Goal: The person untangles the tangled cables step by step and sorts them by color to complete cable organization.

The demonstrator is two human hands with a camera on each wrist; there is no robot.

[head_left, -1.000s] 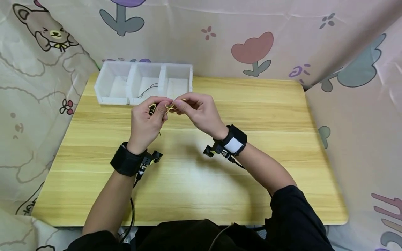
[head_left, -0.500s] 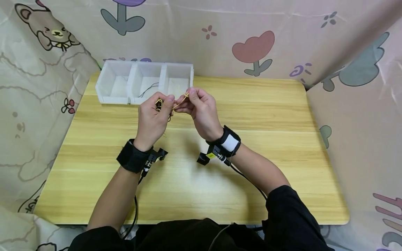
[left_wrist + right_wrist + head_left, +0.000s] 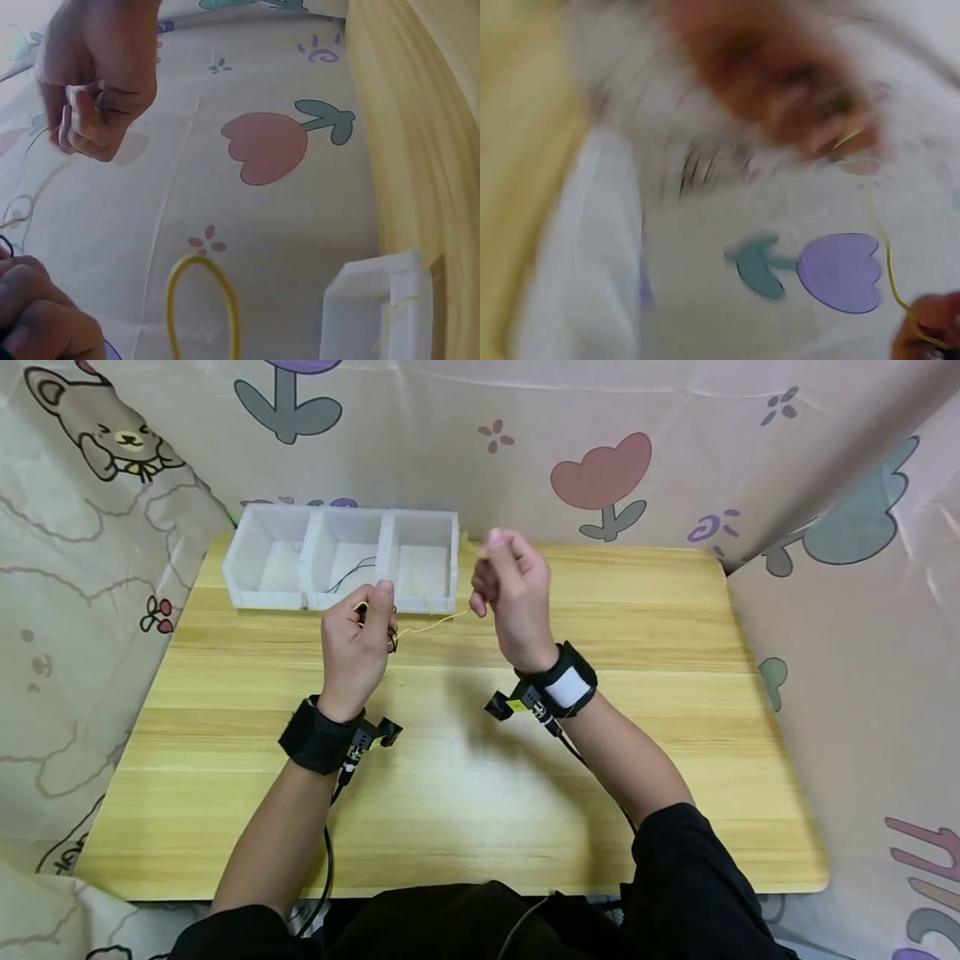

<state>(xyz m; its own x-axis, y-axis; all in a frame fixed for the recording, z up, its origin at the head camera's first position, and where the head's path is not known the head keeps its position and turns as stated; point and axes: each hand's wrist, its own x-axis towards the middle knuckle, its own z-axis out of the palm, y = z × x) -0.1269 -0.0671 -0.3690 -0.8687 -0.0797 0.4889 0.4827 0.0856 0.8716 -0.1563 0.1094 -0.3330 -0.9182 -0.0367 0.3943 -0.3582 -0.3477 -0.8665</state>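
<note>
White three-compartment box [image 3: 385, 547] on the wooden table [image 3: 450, 835], a dark wire [image 3: 351, 574] lying in its middle compartment; a faint yellow strand [image 3: 422, 589] overlaps the right compartment, its depth unclear. Nearer the person, the yellow wire [image 3: 431, 627] spans both hands: the left hand [image 3: 352, 652] grips it with black wire [image 3: 392, 641], the right hand [image 3: 516, 597] pinches it

In the head view we get bright, soft light, with pale glare on the table [image 3: 480, 827] toward 6 o'clock and diffuse shadows beside it. The left wrist view is dimmer, greyer, palest toward 10 o'clock. The right wrist view is blurriest — we see the right hand [image 3: 787, 94] smeared at 12 o'clock, the table soft at 9 — though the tulip [image 3: 840, 272] at 5 looks fairly crisp.
</note>
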